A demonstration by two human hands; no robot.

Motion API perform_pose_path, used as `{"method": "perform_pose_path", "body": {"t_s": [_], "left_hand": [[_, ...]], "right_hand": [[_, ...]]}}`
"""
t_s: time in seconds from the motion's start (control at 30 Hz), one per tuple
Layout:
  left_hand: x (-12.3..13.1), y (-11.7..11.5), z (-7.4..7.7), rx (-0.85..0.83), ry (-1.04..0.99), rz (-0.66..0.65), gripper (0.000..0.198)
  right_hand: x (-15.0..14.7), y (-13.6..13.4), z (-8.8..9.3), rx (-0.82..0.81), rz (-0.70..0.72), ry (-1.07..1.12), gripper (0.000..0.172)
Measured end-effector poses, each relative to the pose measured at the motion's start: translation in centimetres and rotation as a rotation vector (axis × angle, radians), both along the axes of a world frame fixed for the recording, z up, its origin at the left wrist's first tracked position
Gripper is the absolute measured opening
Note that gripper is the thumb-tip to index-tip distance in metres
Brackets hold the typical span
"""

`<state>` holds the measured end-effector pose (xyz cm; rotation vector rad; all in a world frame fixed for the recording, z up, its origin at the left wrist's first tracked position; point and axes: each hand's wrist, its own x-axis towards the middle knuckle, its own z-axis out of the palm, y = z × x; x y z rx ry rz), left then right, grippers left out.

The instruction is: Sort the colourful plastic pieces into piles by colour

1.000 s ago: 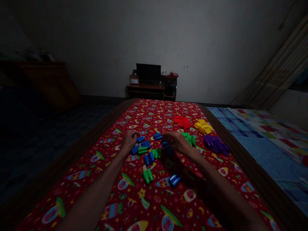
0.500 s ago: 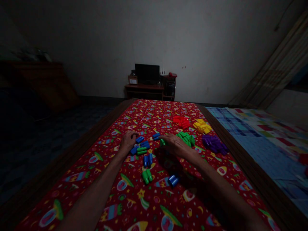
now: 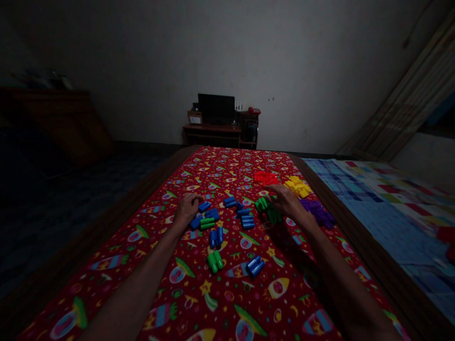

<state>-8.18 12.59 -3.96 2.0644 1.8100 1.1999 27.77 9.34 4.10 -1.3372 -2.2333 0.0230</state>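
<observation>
On a red patterned cloth (image 3: 227,293), my left hand (image 3: 186,208) rests with curled fingers beside a cluster of blue blocks (image 3: 208,212) and a green block (image 3: 206,223). My right hand (image 3: 286,199) lies palm down over the pile of green blocks (image 3: 267,208), fingers reaching toward it; what it holds, if anything, is hidden. More blue blocks (image 3: 245,219) lie between the two hands.
Sorted piles sit at the right: red blocks (image 3: 265,178), yellow blocks (image 3: 297,185), purple blocks (image 3: 318,211). Loose green blocks (image 3: 214,261) and blue blocks (image 3: 256,266) lie nearer me. A wooden frame edge (image 3: 359,237) borders a checked mat. A desk with a monitor (image 3: 216,110) stands at the wall.
My right hand has moved right from the blue blocks in the middle to the green pile; a green block near the middle is gone. My left hand has stayed put.
</observation>
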Motion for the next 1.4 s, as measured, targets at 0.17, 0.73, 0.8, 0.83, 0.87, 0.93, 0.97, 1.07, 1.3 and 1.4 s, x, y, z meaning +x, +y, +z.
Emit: {"method": "perform_pose_path", "body": {"t_s": [0.17,0.73,0.8,0.83,0.87,0.93,0.97,1.07,1.3,1.4], "left_hand": [[-0.2,0.1,-0.2,-0.002,0.005,-0.011,0.026],[-0.1,0.2,-0.2,-0.005,-0.033,0.004,0.026],[-0.1,0.2,-0.2,-0.005,-0.037,0.003,0.026],[-0.1,0.1,-0.2,-0.005,-0.037,0.003,0.026],[-0.1,0.1,-0.2,-0.004,-0.036,0.004,0.027],[-0.1,0.2,-0.3,-0.002,-0.031,0.009,0.027],[-0.1,0.2,-0.3,-0.001,-0.027,0.012,0.027],[-0.1,0.4,-0.3,0.001,-0.021,0.021,0.026],[-0.1,0.4,-0.3,0.007,-0.030,0.017,0.025],[-0.1,0.3,-0.2,0.002,-0.030,0.010,0.026]], "right_hand": [[-6.1,-3.1,-0.3,-0.018,0.279,0.061,0.025],[-18.5,-3.1,-5.5,0.066,0.437,-0.291,0.020],[-18.3,-3.1,-5.4,0.036,0.455,-0.263,0.019],[-18.3,-3.1,-5.1,0.014,0.464,-0.248,0.019],[-18.1,-3.1,-4.8,-0.006,0.469,-0.229,0.020],[-17.5,-3.1,-3.8,-0.038,0.460,-0.176,0.021],[-17.0,-3.0,-3.2,-0.052,0.452,-0.141,0.022],[-14.4,-2.6,-1.4,-0.089,0.398,-0.019,0.025],[-5.4,-1.4,0.6,-0.137,0.180,0.175,0.022],[-3.2,-1.0,0.5,-0.155,0.084,0.131,0.020]]}}
